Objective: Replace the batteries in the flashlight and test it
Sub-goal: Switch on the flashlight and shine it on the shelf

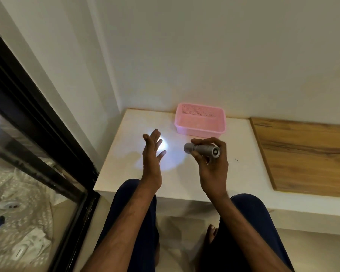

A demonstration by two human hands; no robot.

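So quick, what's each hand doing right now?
Left hand: open, fingers straight, holding nothing, lit by the beam.
Right hand: closed around the grey flashlight, which is switched on.

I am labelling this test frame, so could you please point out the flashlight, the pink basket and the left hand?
flashlight (204, 150): head view, on its grey barrel.
pink basket (200, 131): head view, on its front wall.
left hand (151, 154): head view, on the middle of the hand.
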